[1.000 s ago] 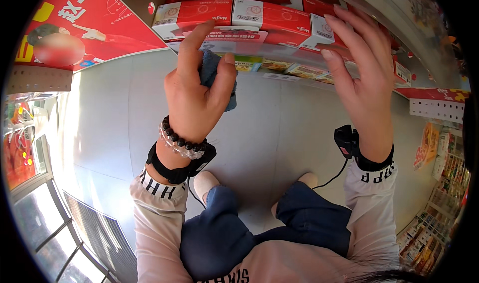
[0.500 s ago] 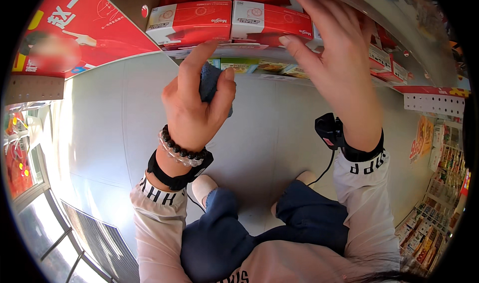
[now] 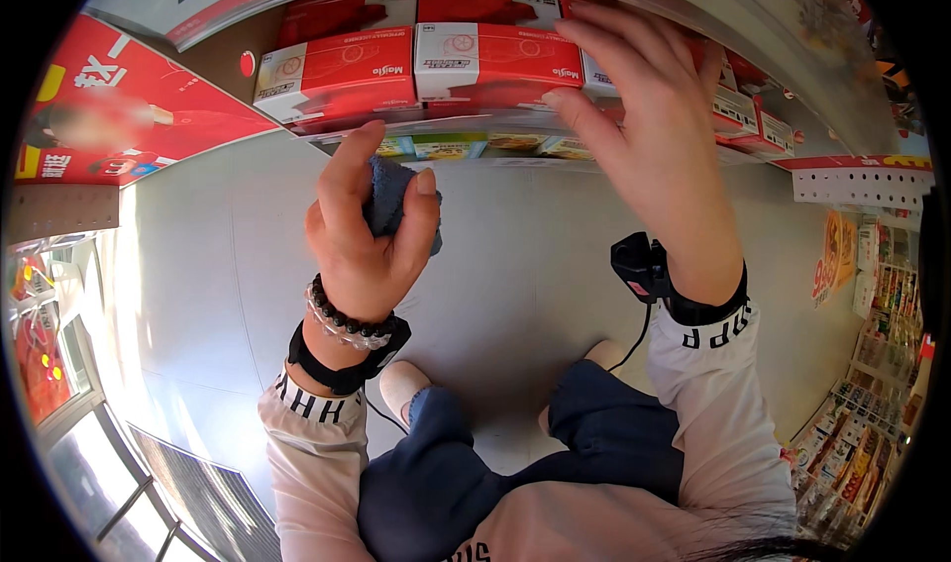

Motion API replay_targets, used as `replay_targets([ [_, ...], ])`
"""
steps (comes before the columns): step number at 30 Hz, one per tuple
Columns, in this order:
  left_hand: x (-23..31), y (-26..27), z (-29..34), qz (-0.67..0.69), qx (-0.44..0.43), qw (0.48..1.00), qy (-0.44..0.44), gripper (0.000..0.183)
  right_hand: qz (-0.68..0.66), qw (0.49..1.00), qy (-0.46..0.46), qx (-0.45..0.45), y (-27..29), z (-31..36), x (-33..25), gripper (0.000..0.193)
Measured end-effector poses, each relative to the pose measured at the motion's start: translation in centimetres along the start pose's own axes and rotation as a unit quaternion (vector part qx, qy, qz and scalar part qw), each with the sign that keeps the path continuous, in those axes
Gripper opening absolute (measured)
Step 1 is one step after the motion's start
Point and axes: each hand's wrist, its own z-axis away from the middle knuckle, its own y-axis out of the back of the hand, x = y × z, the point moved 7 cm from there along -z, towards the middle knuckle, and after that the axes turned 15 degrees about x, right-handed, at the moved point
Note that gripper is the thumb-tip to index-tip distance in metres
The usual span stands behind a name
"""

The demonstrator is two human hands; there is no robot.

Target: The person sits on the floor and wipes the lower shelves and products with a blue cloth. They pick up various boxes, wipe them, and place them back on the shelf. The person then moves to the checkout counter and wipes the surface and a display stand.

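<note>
A blue-grey cloth is bunched in my left hand, which hovers just in front of the shelf edge with the fingers curled round it. Before me stand red-and-white boxes in a row on the shelf: a left box and a middle box, with further boxes behind them. My right hand reaches over the shelf at the middle box's right end, fingers spread. Its fingertips lie at or just above the boxes there; whether they touch I cannot tell. Nothing shows in its grasp.
A red printed panel closes the shelf's left end. Lower down, a second shelf holds colourful packages. Grey floor lies beneath my hands. To the right are a white perforated bracket and racks of small packs; a bright window is at left.
The view has shifted, so the boxes sit slightly lower and further left, and a white sign shows at upper left. Both hands keep much the same pose, the cloth still in the left.
</note>
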Motion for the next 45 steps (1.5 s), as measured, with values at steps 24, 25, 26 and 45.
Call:
replay_targets([
  [24, -0.1, 0.0, 0.2, 0.001, -0.004, 1.0, -0.017, 0.047, -0.003, 1.0, -0.012, -0.006, -0.1, 0.0, 0.3, 0.042],
  [25, 0.0, 0.0, 0.2, 0.003, -0.002, 1.0, -0.019, 0.048, -0.016, 1.0, -0.018, -0.003, -0.2, 0.0, 0.4, 0.042],
  [26, -0.1, 0.0, 0.2, 0.001, -0.004, 1.0, -0.016, 0.048, -0.029, 0.999, -0.024, 0.0, -0.2, 0.0, 0.5, 0.042],
  [45, -0.6, 0.1, 0.4, 0.0, 0.011, 1.0, -0.023, 0.048, -0.244, 0.964, 0.008, 0.103, 1.6, 0.1, -1.3, 0.048],
])
